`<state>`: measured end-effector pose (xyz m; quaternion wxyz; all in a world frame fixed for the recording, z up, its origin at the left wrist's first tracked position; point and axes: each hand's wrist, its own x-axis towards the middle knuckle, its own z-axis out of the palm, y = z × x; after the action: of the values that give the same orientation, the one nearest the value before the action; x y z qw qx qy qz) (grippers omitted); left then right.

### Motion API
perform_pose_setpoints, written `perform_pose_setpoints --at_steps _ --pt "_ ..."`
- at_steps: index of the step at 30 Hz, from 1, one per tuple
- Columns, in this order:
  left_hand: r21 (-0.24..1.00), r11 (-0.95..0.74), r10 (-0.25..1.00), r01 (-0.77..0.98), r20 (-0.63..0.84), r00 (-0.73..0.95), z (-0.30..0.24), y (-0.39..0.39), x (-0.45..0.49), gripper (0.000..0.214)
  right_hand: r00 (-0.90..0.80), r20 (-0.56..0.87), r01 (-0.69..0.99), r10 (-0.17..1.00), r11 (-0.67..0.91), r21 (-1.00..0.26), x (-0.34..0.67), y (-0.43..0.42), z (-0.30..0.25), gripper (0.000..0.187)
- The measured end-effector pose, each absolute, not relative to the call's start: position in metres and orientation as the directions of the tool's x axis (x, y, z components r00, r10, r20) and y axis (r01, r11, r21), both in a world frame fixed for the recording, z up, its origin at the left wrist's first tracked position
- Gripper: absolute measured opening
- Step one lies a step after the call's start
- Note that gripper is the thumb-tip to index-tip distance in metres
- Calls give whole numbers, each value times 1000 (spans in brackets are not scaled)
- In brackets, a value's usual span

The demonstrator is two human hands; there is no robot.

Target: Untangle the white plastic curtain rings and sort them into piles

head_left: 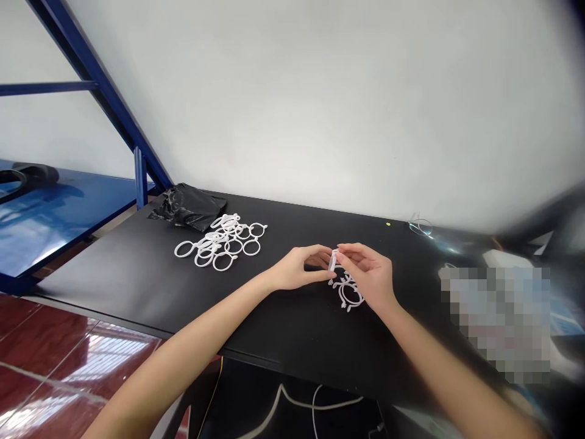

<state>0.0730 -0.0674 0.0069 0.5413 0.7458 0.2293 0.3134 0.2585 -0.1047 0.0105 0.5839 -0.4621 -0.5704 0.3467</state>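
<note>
Between my two hands a white plastic ring is held up, seen almost edge-on. My left hand pinches it from the left with thumb and fingers. From the right, my right hand grips the same ring near its top. Just beneath my right hand, several more white rings with small tabs lie on the black table, partly hidden by the fingers. Off to the left lies a loose pile of similar white rings, overlapping one another.
A crumpled black plastic bag sits behind the pile on the black table. Glasses rest near the wall at right, with a blurred-out package nearer. A blue metal frame rises at left. Pale cables hang below the front edge.
</note>
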Motion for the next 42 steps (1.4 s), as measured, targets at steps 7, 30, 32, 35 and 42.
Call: perform_pose_setpoints --at_steps 7,30,32,35,42 --pt "969 -247 698 -12 187 692 12 -59 61 44 -44 399 204 916 399 -894 262 -105 12 4" --pt "732 -531 797 426 260 546 31 -45 31 38 -171 269 470 948 319 -823 273 -102 19 17" --pt "634 -489 865 599 266 425 32 -37 16 37 -284 169 575 944 309 -758 280 -100 24 23" --pt "484 -348 937 803 213 278 28 -27 0 38 -403 43 654 914 320 -686 289 -100 27 26" --pt "211 -219 974 953 106 200 17 -26 -4 32 -432 59 611 900 340 -715 284 -101 23 19"
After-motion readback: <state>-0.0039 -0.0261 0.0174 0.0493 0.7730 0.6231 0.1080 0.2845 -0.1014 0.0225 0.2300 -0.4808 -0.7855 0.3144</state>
